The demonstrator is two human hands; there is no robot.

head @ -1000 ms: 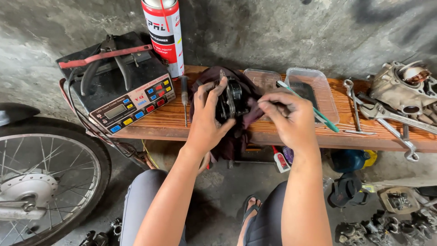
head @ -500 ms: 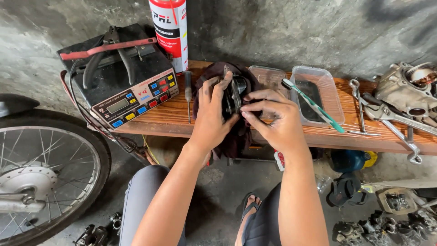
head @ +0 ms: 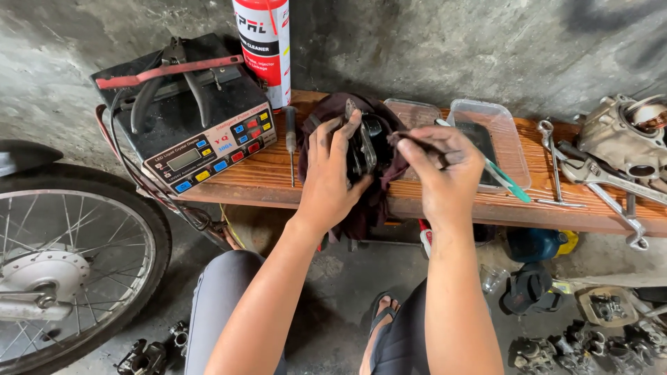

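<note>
My left hand [head: 332, 173] presses on a dark metal engine part [head: 368, 142] that lies on a maroon rag [head: 379, 201] on the wooden bench [head: 236, 182]. My right hand [head: 445, 170] pinches a corner of that rag between thumb and fingers, just right of the part. Both hands are smeared with black grease. The rag hangs over the bench's front edge.
On the bench: a battery charger [head: 191, 121] with pliers on top, a red-and-white spray can [head: 264, 45], a screwdriver [head: 290, 142], clear plastic trays [head: 490, 135] with a green-handled tool [head: 511, 182], wrenches [head: 597, 177] and an engine cylinder [head: 625, 135]. A motorcycle wheel [head: 69, 264] stands at left. Small parts lie on the floor.
My right hand lifted a little and moved right, pulling the rag's corner away from the part. My left hand stayed on the part. The view tilted slightly.
</note>
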